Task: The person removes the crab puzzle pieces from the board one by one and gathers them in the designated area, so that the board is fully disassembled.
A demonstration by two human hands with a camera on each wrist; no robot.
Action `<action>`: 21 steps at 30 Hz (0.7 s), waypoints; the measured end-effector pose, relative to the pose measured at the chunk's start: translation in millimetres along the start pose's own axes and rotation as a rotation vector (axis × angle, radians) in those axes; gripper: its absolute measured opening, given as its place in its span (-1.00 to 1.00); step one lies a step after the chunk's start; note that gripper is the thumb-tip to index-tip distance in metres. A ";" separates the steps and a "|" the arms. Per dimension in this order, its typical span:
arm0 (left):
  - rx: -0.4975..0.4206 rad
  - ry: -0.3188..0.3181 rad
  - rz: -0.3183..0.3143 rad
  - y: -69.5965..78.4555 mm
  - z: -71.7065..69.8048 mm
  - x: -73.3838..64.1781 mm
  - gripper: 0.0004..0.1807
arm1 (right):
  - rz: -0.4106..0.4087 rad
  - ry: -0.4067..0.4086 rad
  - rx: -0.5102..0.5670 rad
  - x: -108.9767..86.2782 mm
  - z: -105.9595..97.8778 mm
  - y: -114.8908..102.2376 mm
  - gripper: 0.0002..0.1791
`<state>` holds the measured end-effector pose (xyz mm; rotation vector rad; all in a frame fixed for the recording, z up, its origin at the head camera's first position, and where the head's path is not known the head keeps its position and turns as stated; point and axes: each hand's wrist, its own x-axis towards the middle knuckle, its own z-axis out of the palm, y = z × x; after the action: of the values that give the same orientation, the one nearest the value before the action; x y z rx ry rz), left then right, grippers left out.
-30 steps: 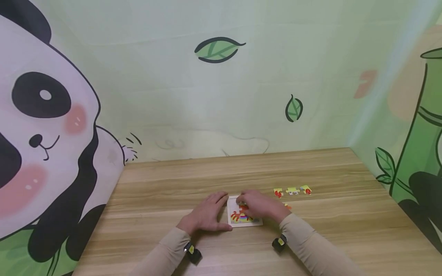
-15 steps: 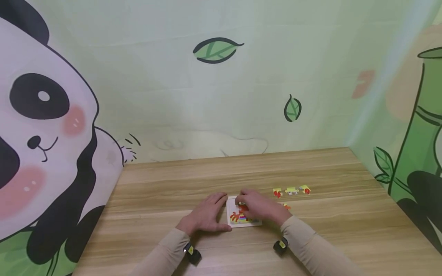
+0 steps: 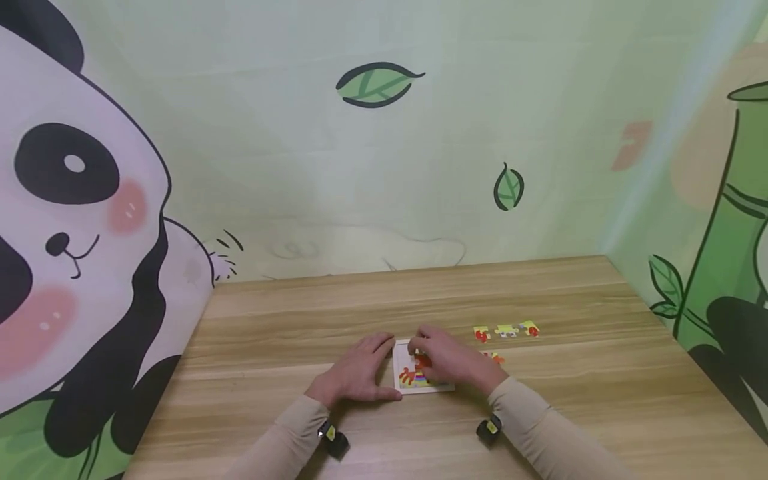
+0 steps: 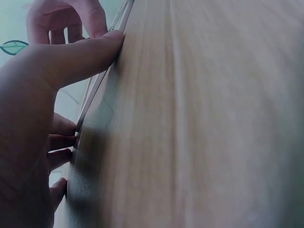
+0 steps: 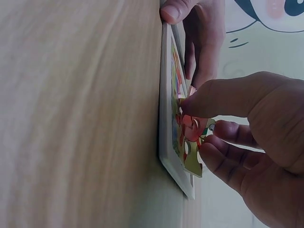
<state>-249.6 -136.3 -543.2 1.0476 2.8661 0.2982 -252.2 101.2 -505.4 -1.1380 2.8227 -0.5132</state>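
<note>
A small white-framed jigsaw puzzle tray [image 3: 397, 380] lies on the wooden table, with part of a red, yellow and rainbow-coloured picture in it. My left hand [image 3: 358, 371] lies along its left side, thumb at the near corner and fingertips by the far corner. Above the tray, my right hand [image 3: 447, 357] pinches a puzzle piece [image 5: 194, 164], which the right wrist view shows tilted, close over the picture. In the head view this hand hides much of the tray's right half. The left wrist view shows my left thumb [image 4: 90, 54] against the tray's edge.
Several loose puzzle pieces lie right of the tray: a red and yellow one [image 3: 482, 334], a yellow one [image 3: 507, 331], another red and yellow one [image 3: 531, 329], and a partly hidden one [image 3: 495, 358] by the right wrist. A panda-printed backdrop [image 3: 288, 167] rises behind the table [image 3: 288, 313].
My right hand stays over the tray with only slight movement of its fingers. The left hand keeps its place at the tray's left side; the head view has shifted slightly.
</note>
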 end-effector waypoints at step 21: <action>-0.006 0.001 0.001 0.0 -2.1 -0.5 0.17 | 0.066 -0.023 0.027 -0.3 -2.9 -3.0 -0.63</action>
<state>-249.5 -137.0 -541.2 1.0487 2.8634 0.3077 -250.4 100.2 -501.8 -1.0352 2.8139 -0.5279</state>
